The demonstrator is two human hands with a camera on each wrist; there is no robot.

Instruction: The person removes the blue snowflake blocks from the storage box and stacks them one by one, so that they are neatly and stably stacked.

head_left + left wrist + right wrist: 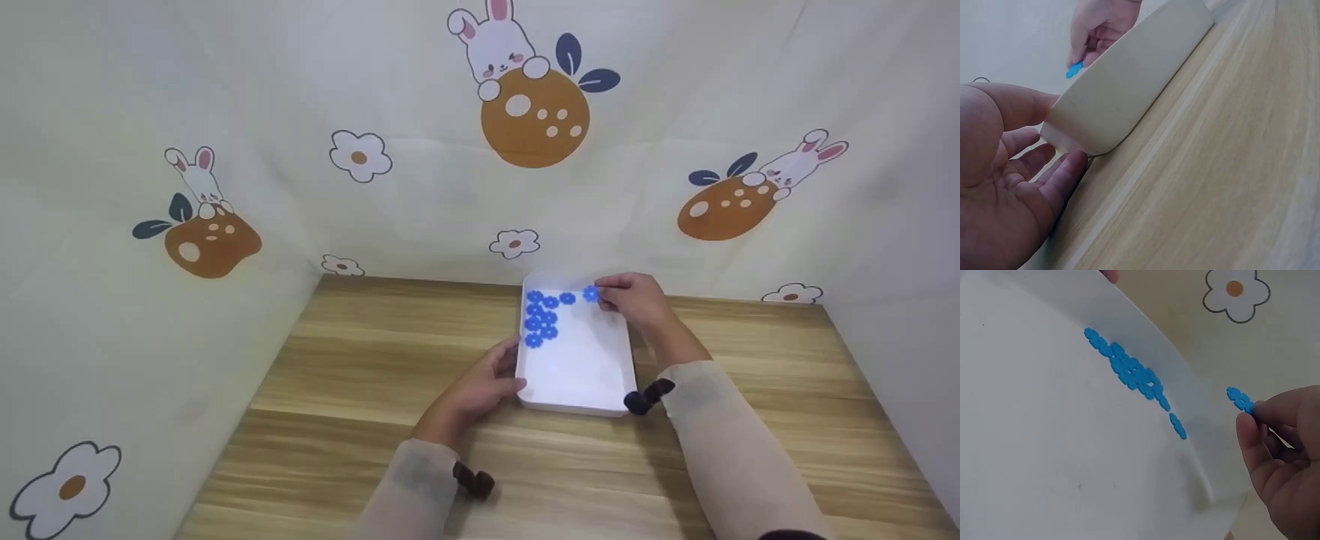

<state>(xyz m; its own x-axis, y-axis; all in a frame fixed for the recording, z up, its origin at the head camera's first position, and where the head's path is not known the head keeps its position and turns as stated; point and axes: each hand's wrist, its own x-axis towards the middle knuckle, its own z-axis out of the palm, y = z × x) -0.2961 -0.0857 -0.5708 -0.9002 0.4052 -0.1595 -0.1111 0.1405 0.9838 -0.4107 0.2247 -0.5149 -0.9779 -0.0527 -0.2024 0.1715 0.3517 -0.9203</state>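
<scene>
A shallow white tray (577, 375) lies on the table with several blue snowflake-shaped plastic discs (534, 323) grouped flat along its left side and far left corner. Between thumb and forefinger, my right hand (634, 300) pinches one more blue snowflake disc (1239, 399) by its edge, over the tray's far right corner. My left hand (480, 382) holds the tray's left side. In the left wrist view its thumb touches the rim and its other fingers reach to the tray's lower edge. One single disc (1177, 426) sits a little apart from the group in the right wrist view.
The wood-grain table (360, 390) extends around the tray on both sides and in front. A cloth wall (420, 202) printed with rabbits, oranges and flowers rises close behind the tray's far end. Dark wrist-worn devices (474, 480) hang below both sleeves.
</scene>
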